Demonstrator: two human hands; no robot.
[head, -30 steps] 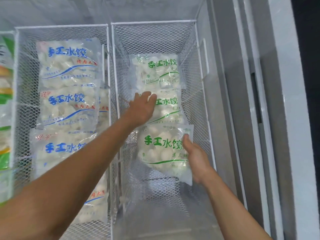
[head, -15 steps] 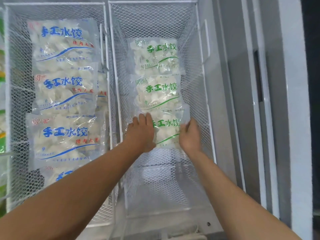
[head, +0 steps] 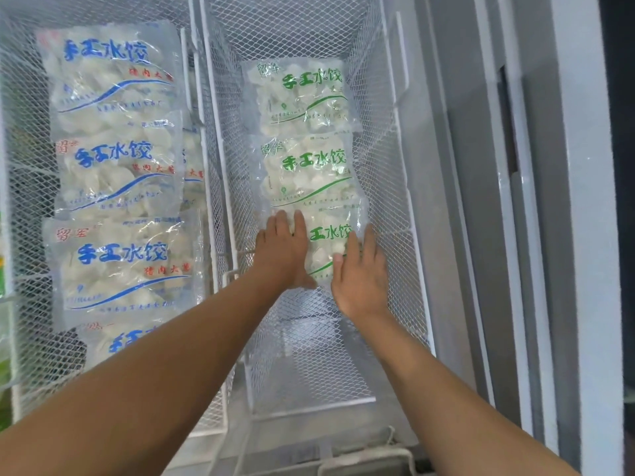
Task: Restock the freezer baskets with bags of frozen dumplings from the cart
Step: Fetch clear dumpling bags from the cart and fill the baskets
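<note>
— Two hands on one bag, is that right?

— Yes. The left hand (head: 281,252) lies flat, fingers spread, over the left part of the nearest green-print bag (head: 326,243); the right hand (head: 360,273) lies open-palmed against its right edge, thumb on the plastic. Neither is curled around it; both press with open palms.

— And where does that bag sit?

— Low in the right basket (head: 409,214), on the mesh floor between the two palms. Its far edge overlaps the middle green-print bag (head: 309,170), and beyond that one lies the far green-print bag (head: 302,94), the three in a row running away from the hands.

— Nearer than the hands?

— Bare mesh floor up to the basket's near rim.

— To the left of the left hand?

— The left basket (head: 31,187), touching the right one at the rims, holds blue-print bags (head: 117,259) stacked in an overlapping row, with more half hidden beneath.

— To the right?

— The grey freezer wall (head: 446,201), just beside the basket.
</note>
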